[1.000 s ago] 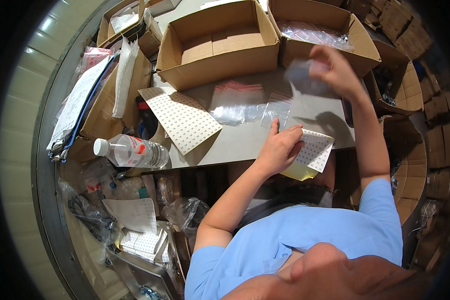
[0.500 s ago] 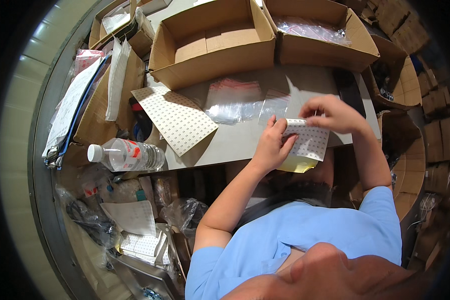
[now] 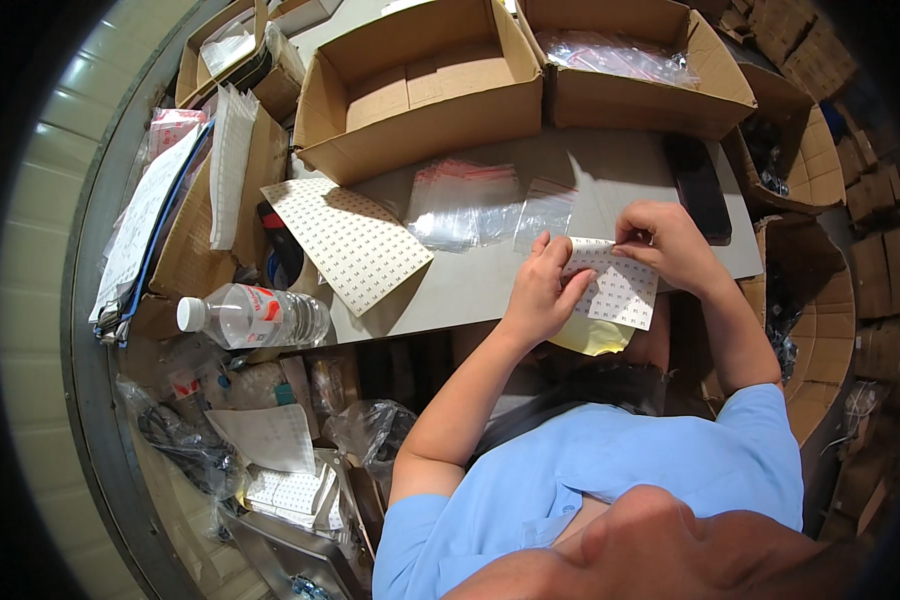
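Observation:
A white label sheet [image 3: 615, 293] printed with rows of small dark marks is held at the table's front edge. Its yellow backing [image 3: 595, 337] shows below it. My left hand [image 3: 547, 288] grips the sheet's left side, thumb on the front. At the sheet's upper right edge, the fingertips of my right hand [image 3: 660, 240] are pinched together; whether a single label is between them is too small to tell. Just beyond my left hand lies a clear zip bag [image 3: 546, 210]. Left of it is a fanned stack of zip bags [image 3: 464, 205] with red top strips.
Another label sheet [image 3: 350, 245] lies left on the table [image 3: 410, 305]. A plastic bottle [image 3: 255, 316] rests on its side at the left edge. An open cardboard box [image 3: 420, 130] and a box of bags [image 3: 650, 100] stand behind. A black phone [image 3: 697, 190] lies far right.
My right hand has come down and closed its fingertips on the sheet's upper edge. The thin pale flap beside the right fingers no longer shows. My left hand keeps its grip.

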Demonstrator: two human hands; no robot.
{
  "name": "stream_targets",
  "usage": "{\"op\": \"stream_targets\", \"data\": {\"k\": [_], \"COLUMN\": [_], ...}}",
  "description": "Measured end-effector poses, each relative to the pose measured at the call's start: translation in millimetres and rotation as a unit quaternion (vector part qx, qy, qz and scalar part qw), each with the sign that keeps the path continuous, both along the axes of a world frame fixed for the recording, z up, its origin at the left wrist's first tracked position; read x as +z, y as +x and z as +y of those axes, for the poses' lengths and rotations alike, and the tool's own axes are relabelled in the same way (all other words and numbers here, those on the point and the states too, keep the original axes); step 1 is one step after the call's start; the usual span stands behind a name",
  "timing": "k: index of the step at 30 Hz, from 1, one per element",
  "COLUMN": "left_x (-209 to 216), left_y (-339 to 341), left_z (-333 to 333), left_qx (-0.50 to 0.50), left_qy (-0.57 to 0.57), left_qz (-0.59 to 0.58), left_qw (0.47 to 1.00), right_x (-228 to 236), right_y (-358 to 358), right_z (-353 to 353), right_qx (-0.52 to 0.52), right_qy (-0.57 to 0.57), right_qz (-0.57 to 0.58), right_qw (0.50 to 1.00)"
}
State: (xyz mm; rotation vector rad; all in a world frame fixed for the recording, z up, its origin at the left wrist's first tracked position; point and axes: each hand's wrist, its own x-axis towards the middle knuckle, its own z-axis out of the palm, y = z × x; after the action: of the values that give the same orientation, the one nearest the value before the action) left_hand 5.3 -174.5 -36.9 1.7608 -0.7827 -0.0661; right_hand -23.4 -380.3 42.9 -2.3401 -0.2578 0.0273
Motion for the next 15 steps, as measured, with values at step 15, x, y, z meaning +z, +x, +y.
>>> {"op": "stream_targets", "data": {"k": [15], "left_x": [2.7], "left_y": [-1.3], "left_z": [2.6], "left_qx": [-0.073], "left_qy": [0.096], "left_qz": [-0.078], "left_qw": [0.990], "right_x": [-50.4], "right_y": [75.9], "right_z": [31.6], "right_qx": [0.065], "right_qy": [-0.048], "right_qz": [-0.054], "right_qw": [0.995]}}
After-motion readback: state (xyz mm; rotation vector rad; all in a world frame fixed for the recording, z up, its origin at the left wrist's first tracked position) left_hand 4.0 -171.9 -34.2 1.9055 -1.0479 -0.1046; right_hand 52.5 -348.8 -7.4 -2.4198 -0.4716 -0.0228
